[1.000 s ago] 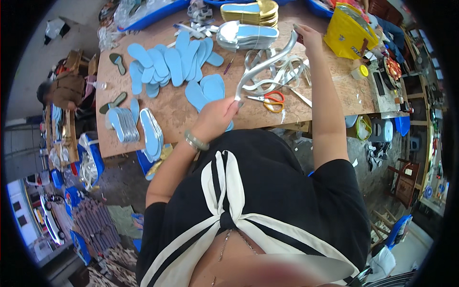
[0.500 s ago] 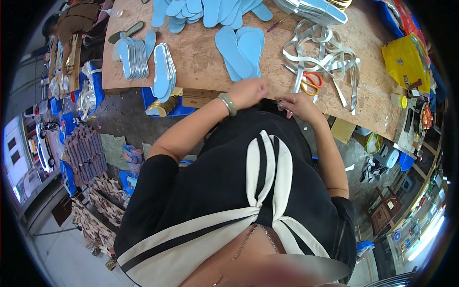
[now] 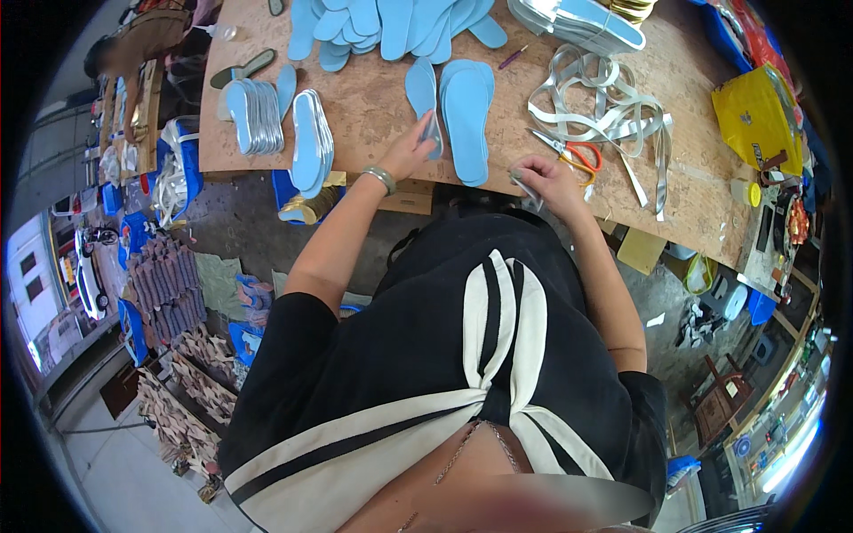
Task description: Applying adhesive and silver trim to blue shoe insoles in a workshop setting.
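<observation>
My left hand [image 3: 410, 149] is closed on the near end of a light-blue insole [image 3: 421, 87], with the fingers partly behind it. A greyish, shiny patch shows beside those fingers. To the right, a small stack of blue insoles [image 3: 467, 120] lies at the table's front edge. My right hand [image 3: 553, 185] is just off that edge, its fingers pinched on a short silvery strip [image 3: 528, 188]. Orange-handled scissors [image 3: 582, 158] lie beyond it, next to a tangle of silver ribbon [image 3: 591, 98].
Bundled insoles [image 3: 256, 117] and a second stack [image 3: 311, 142] stand at the left of the wooden table [image 3: 364, 102]. A heap of loose insoles [image 3: 391, 22] covers the back. A yellow bag [image 3: 755, 115] sits at the right. Another person [image 3: 147, 44] is at the far left.
My left hand has moved left and away from my right hand, and now grips an insole. That insole has come apart from the stack. My right hand has shifted little.
</observation>
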